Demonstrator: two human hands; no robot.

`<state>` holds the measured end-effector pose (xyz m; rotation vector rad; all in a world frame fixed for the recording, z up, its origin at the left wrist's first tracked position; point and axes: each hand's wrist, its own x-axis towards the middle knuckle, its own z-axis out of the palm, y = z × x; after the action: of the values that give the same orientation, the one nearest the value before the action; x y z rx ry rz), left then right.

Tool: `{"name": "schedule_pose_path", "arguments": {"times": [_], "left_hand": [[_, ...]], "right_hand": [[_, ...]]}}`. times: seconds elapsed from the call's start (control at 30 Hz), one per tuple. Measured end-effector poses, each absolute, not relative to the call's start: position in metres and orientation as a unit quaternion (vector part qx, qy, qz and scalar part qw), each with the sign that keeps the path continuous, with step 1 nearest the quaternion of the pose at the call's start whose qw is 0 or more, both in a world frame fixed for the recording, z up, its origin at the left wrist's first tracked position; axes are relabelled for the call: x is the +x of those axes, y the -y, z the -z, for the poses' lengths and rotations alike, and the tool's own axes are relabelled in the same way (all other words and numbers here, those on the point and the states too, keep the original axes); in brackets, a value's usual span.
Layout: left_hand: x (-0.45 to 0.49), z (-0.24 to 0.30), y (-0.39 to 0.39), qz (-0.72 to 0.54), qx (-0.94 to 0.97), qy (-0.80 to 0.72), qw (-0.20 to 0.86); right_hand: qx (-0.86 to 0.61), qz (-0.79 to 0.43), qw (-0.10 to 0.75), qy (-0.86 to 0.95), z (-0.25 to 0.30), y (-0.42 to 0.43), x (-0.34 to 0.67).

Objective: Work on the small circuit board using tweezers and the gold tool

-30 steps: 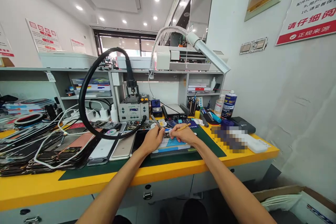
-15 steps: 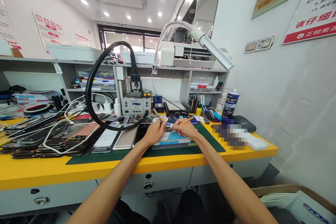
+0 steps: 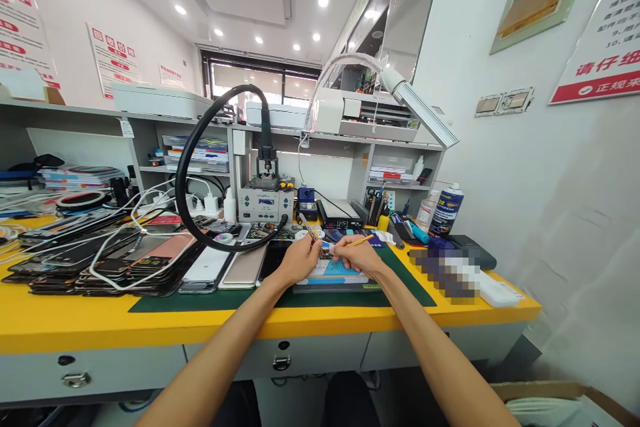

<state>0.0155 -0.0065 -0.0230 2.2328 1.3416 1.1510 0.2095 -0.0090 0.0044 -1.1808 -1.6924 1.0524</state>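
Note:
My left hand (image 3: 300,260) is closed around slim grey tweezers (image 3: 307,226), whose handle end points up and away to the left. Opposite it, my right hand (image 3: 359,259) pinches a thin yellow stick-like tool (image 3: 362,240) like a pen, with its back end sticking out to the right. Between the two hands lies a small circuit board (image 3: 326,253), partly covered by fingers. It rests on a blue and white flat stack (image 3: 343,271) on the green mat (image 3: 400,287). Both tool tips are too small to make out.
Phones (image 3: 243,267) and a heap of phone parts (image 3: 145,260) with white cables fill the left. A hot-air station (image 3: 266,205) with a looping black hose (image 3: 181,173) stands behind. A spray can (image 3: 447,210) and a white object (image 3: 500,290) sit at right on the yellow bench (image 3: 320,328).
My view has shifted, so the scene sits slightly lower and further right. Both hands keep their grips over the circuit board, with little visible movement relative to it.

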Motion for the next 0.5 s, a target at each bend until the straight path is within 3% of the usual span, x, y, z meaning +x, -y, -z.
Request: {"name": "schedule_pose_path", "arguments": {"times": [0.5], "left_hand": [[0.015, 0.021, 0.01, -0.405, 0.77, -0.468, 0.157]], "right_hand": [[-0.492, -0.458, 0.382, 0.634, -0.008, -0.001, 0.207]]}}
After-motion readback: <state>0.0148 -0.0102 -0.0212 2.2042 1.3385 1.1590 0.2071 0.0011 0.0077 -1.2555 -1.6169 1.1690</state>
